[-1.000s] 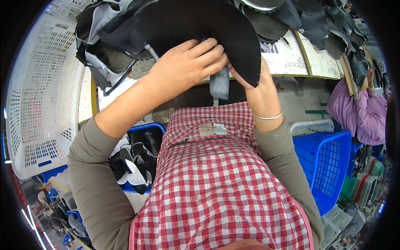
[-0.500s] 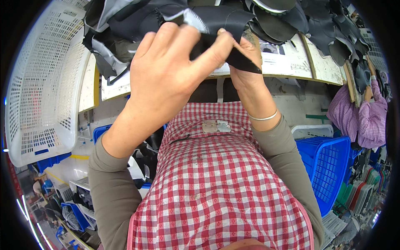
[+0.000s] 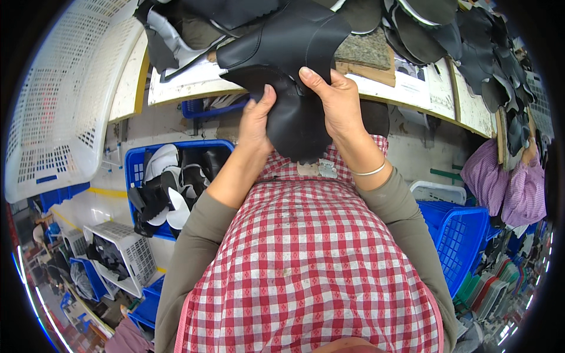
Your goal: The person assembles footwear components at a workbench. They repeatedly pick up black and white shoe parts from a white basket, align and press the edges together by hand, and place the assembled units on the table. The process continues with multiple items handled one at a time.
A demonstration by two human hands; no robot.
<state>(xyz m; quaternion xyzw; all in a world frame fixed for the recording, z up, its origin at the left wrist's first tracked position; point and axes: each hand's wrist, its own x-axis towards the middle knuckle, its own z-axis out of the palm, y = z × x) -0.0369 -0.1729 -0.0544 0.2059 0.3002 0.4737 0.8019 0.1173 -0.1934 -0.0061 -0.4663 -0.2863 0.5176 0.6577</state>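
A stitched black leather shoe upper (image 3: 297, 117) is stretched between my two hands, over the near edge of the workbench. Its lower end hangs down in front of my checked apron. My left hand (image 3: 256, 122) grips the left side, thumb on top and fingers curled underneath, mostly hidden. On the other side, my right hand (image 3: 340, 106) pinches it with the thumb pressed on the top face; those fingers are partly hidden too. Beyond my hands, more black leather pieces (image 3: 194, 35) with grey lining lie on the bench.
A stone slab (image 3: 365, 52) rests on the workbench (image 3: 421, 100). At the left stands a tall white basket (image 3: 65, 106). Below are a blue crate (image 3: 179, 229) of black and white pieces and, at right, a blue basket (image 3: 459, 241). A co-worker's purple sleeve (image 3: 485, 170) shows at far right.
My left hand has come down and left from above the bench, and both hands now hold the upper spread and nearer my body. The blue crate has come into fuller view.
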